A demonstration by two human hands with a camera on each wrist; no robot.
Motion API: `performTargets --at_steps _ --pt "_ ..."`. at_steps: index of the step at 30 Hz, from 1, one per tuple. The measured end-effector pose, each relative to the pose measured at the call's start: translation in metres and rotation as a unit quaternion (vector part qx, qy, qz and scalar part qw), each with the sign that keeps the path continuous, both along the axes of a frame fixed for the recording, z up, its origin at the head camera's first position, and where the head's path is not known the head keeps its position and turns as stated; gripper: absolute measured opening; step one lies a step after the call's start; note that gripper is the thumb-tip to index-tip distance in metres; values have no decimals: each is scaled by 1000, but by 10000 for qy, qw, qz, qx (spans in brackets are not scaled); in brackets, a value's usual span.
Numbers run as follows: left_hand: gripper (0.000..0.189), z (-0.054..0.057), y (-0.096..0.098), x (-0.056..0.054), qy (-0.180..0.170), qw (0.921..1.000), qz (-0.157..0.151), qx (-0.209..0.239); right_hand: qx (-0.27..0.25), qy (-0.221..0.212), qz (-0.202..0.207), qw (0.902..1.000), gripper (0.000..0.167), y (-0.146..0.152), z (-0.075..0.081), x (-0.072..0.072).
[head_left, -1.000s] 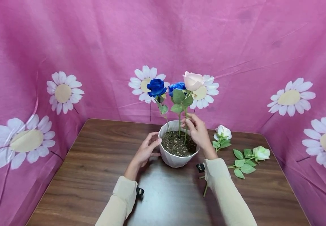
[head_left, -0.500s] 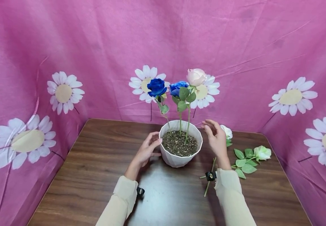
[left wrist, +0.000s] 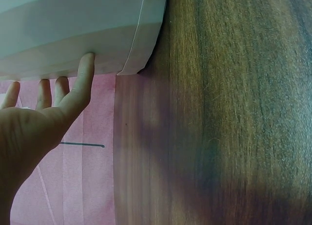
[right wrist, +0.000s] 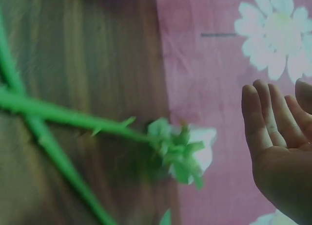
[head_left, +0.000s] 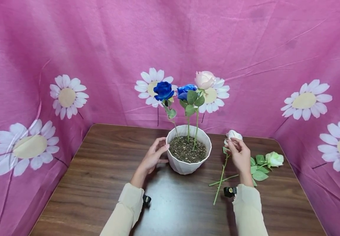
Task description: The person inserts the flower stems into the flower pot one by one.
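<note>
"Standing on the tabletop point(head_left: 113, 164), how do the flowers in the white pot point(head_left: 184, 167) keep so upright?"

"The soil point(head_left: 184, 154) holds their stems, I'd say: a dark blue rose point(head_left: 163, 91) on the left, a second blue rose point(head_left: 186, 92) in the middle, a pale pink rose point(head_left: 205, 80) on the right."

"Why is the left hand point(head_left: 150, 157) there?"

"Probably to steady the pot. Its fingertips touch the outer wall on the left side, fingers spread and fairly straight rather than clenched."

"And the right hand point(head_left: 240, 159)?"

"Loose, fingers slightly bent, gripping nothing I can see. It's by the white rose point(head_left: 235, 134), right of the pot. The right wrist view is blurred; it seems to show a gap, but I can't swear they're apart."

"What lies beside it?"

"A greenish rose point(head_left: 274, 159). Both lie flat, stems crossed, likely on that side to suit the right hand's reach."

"And the pink cloth point(head_left: 170, 39)?"

"It hangs beyond the tabletop, printed with daisies, presumably as a backdrop."
</note>
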State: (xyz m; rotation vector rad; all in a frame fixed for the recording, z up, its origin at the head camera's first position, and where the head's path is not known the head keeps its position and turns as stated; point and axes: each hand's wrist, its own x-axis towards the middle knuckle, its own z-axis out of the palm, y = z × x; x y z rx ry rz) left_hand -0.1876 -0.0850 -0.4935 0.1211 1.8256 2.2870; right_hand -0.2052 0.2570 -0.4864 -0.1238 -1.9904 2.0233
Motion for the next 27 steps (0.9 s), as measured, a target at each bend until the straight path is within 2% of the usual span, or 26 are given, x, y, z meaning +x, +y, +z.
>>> performTargets --at_steps 3,8,14,17,22,27 --pt "43 0 0 -1 13 10000 13 9 -50 -284 -40 9996 20 8 -7 4" --pt "44 1 0 -1 -12 10000 -18 8 -75 -953 0 9954 34 18 -20 12" --pt "46 1 1 0 -75 9999 -89 6 14 -1973 -130 9803 48 27 -35 22" --pt "46 1 1 0 -101 9999 -93 20 80 -2335 -21 9723 52 29 -43 25" --pt "47 -1 1 1 -75 9999 -61 26 49 -2680 298 9629 57 29 -52 28" --pt "46 -2 1 0 -85 10000 -27 8 173 -2829 414 9581 60 25 -52 27"
